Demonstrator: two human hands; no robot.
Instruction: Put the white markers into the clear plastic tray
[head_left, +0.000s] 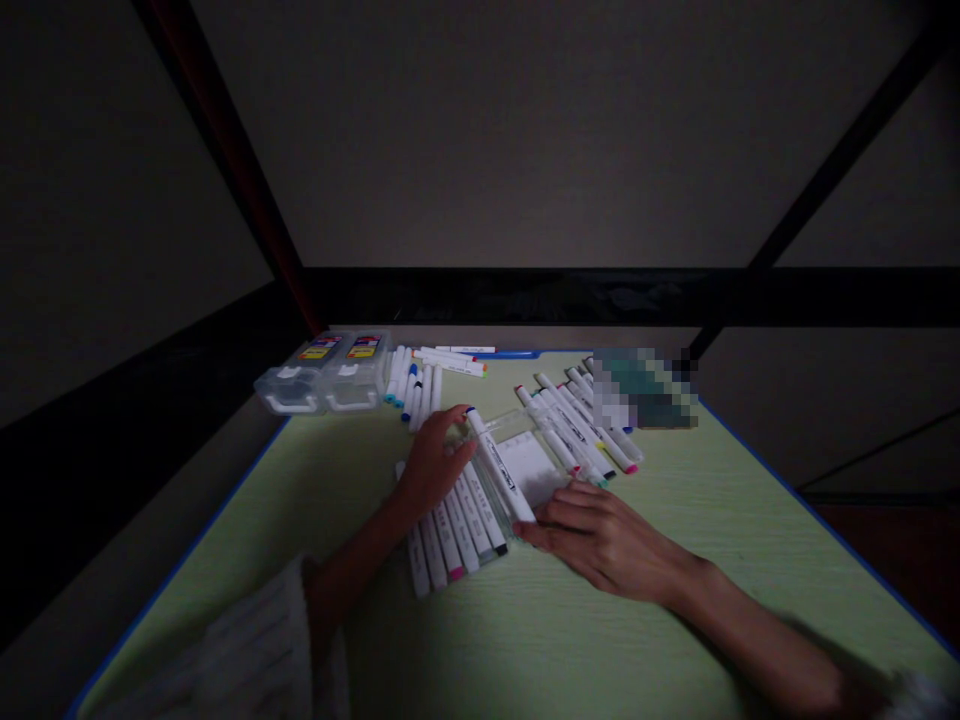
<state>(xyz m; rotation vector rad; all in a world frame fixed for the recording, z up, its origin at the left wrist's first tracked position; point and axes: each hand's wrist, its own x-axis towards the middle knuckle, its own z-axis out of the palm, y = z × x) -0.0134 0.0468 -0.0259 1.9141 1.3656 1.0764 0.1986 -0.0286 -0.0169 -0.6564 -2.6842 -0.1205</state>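
Observation:
A white marker (501, 465) with a dark blue end slants between my two hands above the table. My left hand (435, 460) pinches its far end with thumb and fingers. At the near end, the fingertips of my right hand (604, 535) close on the barrel. Below the marker lies an open clear plastic case (513, 420) with a white paper (529, 466) in it. Several white markers (448, 535) lie side by side under my left wrist, close to the case. Beyond my right hand, more markers (576, 425) with coloured ends lie in a slanted group.
Two clear plastic boxes (352, 385) with handles stand at the table's back left. Beside them lie white and blue-ended markers (411, 390), with a few more (454, 360) along the back edge. A pixelated green item (649, 385) is at the back right. The pale green table (570, 640) has blue edging.

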